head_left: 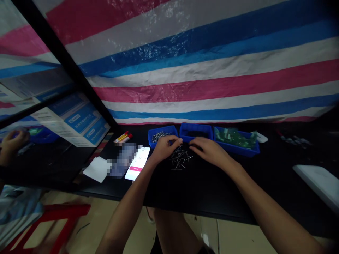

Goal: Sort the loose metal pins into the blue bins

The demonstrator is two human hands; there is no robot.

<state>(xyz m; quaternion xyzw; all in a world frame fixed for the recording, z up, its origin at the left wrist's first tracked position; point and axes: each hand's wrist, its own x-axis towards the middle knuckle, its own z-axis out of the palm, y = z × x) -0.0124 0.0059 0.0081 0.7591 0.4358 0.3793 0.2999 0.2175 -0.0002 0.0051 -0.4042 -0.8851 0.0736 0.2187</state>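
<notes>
My left hand [166,147] is over the left side of a loose pile of thin metal pins, which look like rivets [180,159]. Its thumb and fingers are pressed together; whatever they may hold is too small to make out. Across a narrow gap, my right hand [208,147] hovers at the pile's right edge with curved fingers slightly apart and nothing visible in them. Behind my left hand, a blue bin [153,143] contains more of these pins. The middle blue bin [196,127] has a dark inside. Green plastic packets [234,137] fill the right blue bin [242,151].
Left of my forearm lie a lit phone [137,164] showing a timer, a white paper [97,169] and red-and-yellow tubes [123,137]. A white box-like object [317,183] sits at the right. Striped sheeting [212,84] hangs behind the black table [190,194]. Another person's hand [14,141] shows far left.
</notes>
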